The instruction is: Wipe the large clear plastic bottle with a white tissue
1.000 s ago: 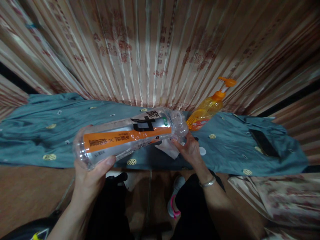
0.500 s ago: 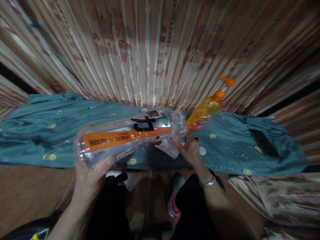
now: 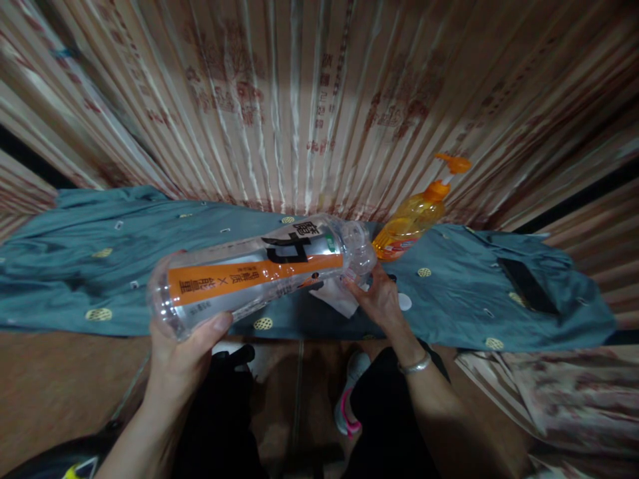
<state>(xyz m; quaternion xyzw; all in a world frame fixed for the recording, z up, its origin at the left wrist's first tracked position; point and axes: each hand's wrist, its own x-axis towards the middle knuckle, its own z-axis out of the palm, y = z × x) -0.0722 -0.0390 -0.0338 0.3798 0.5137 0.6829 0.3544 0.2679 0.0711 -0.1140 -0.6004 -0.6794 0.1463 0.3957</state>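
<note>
A clear plastic bottle (image 3: 259, 269) with an orange and silver label lies nearly sideways in front of me, its neck end to the right. My left hand (image 3: 182, 349) is wrapped round its base, the thumb along the near side. At the neck, my right hand (image 3: 377, 293) grips with fingers and thumb; some of those fingers are hidden behind the plastic. Just beyond the neck stands a pump bottle of orange liquid (image 3: 412, 223), with an orange pump head. Below the held bottle, a white tissue (image 3: 335, 296) lies on the cloth.
A teal patterned cloth (image 3: 444, 309) covers the narrow surface. On it, a dark phone (image 3: 528, 285) lies at the right and a white round disc (image 3: 405, 302) near my right wrist. A pleated printed curtain (image 3: 299, 100) hangs behind. My shoe (image 3: 347, 406) shows below.
</note>
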